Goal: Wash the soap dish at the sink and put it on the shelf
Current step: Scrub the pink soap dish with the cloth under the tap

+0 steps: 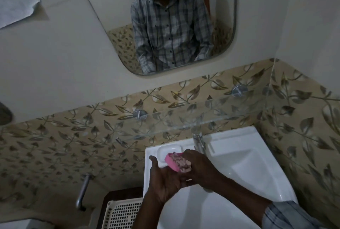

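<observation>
A pink soap dish (173, 161) with a dirty, mottled inside is held tilted above the left rim of the white sink (248, 169). My left hand (163, 182) supports it from below, thumb raised. My right hand (198, 168) grips its right end from above. A chrome tap (199, 141) stands just behind my hands; no water is seen running. A clear glass shelf (184, 118) on two round chrome brackets runs along the wall above the sink.
A moulded soap recess (169, 152) lies in the sink's back left corner. A white perforated basket (121, 214) sits on a dark stand at lower left, beside a chrome wall bar (82, 192). A mirror (165, 26) hangs above.
</observation>
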The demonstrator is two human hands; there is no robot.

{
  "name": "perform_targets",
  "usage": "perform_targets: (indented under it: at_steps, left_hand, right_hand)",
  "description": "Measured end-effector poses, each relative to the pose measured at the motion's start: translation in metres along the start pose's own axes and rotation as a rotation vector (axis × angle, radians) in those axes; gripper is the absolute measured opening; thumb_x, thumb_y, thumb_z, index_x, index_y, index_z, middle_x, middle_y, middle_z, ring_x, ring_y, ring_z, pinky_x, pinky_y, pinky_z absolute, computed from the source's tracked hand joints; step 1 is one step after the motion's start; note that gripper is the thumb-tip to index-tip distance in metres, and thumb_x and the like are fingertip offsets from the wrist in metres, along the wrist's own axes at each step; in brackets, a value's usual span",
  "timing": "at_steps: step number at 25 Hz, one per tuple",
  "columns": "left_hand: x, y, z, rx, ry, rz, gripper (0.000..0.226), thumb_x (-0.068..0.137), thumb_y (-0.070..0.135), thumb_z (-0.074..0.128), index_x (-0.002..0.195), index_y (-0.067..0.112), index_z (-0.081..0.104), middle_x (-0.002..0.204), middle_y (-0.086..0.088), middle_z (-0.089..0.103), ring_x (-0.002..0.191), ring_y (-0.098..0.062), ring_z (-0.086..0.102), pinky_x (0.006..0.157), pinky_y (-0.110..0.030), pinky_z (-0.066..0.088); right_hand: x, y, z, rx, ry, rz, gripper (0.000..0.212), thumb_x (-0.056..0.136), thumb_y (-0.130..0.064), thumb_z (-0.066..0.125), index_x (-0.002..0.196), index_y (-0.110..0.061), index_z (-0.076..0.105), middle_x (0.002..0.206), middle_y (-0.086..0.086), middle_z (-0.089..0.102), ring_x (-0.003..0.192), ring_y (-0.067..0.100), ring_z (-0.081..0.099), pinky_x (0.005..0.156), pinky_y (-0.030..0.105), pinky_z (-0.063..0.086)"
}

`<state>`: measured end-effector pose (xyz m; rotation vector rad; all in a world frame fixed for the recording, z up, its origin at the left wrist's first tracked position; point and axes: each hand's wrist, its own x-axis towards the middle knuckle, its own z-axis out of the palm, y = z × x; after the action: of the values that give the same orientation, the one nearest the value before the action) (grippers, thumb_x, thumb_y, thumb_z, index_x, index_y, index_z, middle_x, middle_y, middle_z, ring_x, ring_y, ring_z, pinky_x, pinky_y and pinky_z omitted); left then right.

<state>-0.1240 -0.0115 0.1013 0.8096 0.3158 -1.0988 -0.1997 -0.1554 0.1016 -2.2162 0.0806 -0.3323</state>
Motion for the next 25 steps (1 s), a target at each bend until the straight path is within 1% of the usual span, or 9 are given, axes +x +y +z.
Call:
perform_targets:
  at_steps: [2,6,8,10,12,15,19,22,25]
  left_hand:
    - [0.004,0.009,0.008,-0.08,-0.024,-0.08,0.092,0.084,0.068,0.047,0.137,-0.007,0.049,0.124,-0.035,0.06,0.106,-0.049,0.063,0.094,-0.064,0.045]
    - [-0.001,0.006,0.013,-0.033,-0.087,-0.07,0.069,0.069,0.025,0.079,0.123,-0.013,0.058,0.109,-0.034,0.067,0.095,-0.045,0.069,0.086,-0.054,0.055]
    - [-0.007,0.013,0.007,0.021,-0.094,-0.096,0.062,0.077,0.03,0.065,0.119,-0.015,0.06,0.116,-0.035,0.063,0.097,-0.048,0.067,0.087,-0.059,0.053]
    - [-0.006,0.018,0.007,0.032,-0.07,-0.12,0.064,0.086,0.037,0.046,0.127,-0.012,0.056,0.128,-0.035,0.056,0.105,-0.05,0.061,0.094,-0.065,0.046]
    - [-0.004,0.015,0.009,0.028,-0.052,-0.097,0.064,0.084,0.036,0.049,0.125,-0.012,0.056,0.118,-0.034,0.061,0.098,-0.046,0.065,0.089,-0.058,0.053]
    - [-0.002,0.008,0.008,0.007,-0.036,-0.061,0.059,0.081,0.035,0.053,0.117,-0.011,0.059,0.102,-0.029,0.068,0.086,-0.039,0.071,0.08,-0.047,0.06]
    - [-0.002,0.006,0.009,0.125,-0.016,-0.003,0.053,0.081,0.035,0.055,0.111,-0.006,0.07,0.108,-0.028,0.069,0.091,-0.039,0.071,0.081,-0.05,0.057]
    - [-0.003,0.004,0.006,0.058,-0.046,-0.015,0.062,0.072,0.027,0.076,0.117,-0.014,0.063,0.111,-0.032,0.067,0.097,-0.041,0.069,0.086,-0.049,0.057]
    - [-0.005,0.009,-0.005,0.028,-0.046,-0.006,0.065,0.087,0.038,0.049,0.126,-0.014,0.057,0.131,-0.039,0.054,0.113,-0.053,0.058,0.096,-0.064,0.046]
  right_hand:
    - [-0.008,0.012,0.019,-0.16,0.026,-0.147,0.038,0.078,-0.015,0.066,0.116,-0.014,0.065,0.112,0.004,0.064,0.104,0.02,0.06,0.087,0.031,0.052]
    - [-0.015,-0.004,0.02,-0.203,0.069,-0.182,0.037,0.078,-0.009,0.062,0.114,-0.01,0.067,0.106,0.006,0.066,0.098,0.022,0.061,0.085,0.032,0.051]
    - [-0.013,0.01,-0.001,-0.284,0.057,-0.366,0.031,0.082,-0.01,0.055,0.11,-0.011,0.069,0.106,0.009,0.07,0.099,0.022,0.062,0.092,0.033,0.051]
    - [-0.008,0.018,-0.013,-0.28,0.078,-0.263,0.028,0.091,-0.014,0.049,0.11,-0.013,0.07,0.112,0.007,0.07,0.104,0.019,0.062,0.097,0.036,0.051]
    - [-0.012,0.008,0.006,-0.213,0.132,-0.139,0.034,0.082,-0.008,0.051,0.109,-0.011,0.072,0.108,0.009,0.071,0.098,0.024,0.067,0.085,0.034,0.058]
    - [-0.02,0.001,0.032,-0.217,0.072,-0.233,0.053,0.059,-0.002,0.068,0.11,-0.012,0.071,0.104,0.006,0.073,0.091,0.023,0.07,0.071,0.027,0.06]
    - [-0.009,0.011,0.03,-0.325,0.267,-0.08,0.05,0.063,-0.014,0.077,0.112,-0.013,0.067,0.106,0.006,0.073,0.088,0.02,0.071,0.069,0.025,0.059]
    - [-0.019,0.004,0.037,-0.147,0.105,-0.218,0.038,0.076,-0.016,0.054,0.11,-0.011,0.07,0.106,0.007,0.074,0.096,0.022,0.069,0.09,0.03,0.053]
    - [-0.005,0.004,-0.02,0.13,0.021,-0.056,0.019,0.081,-0.004,0.066,0.094,-0.015,0.075,0.09,-0.01,0.076,0.086,0.007,0.072,0.079,0.023,0.056]
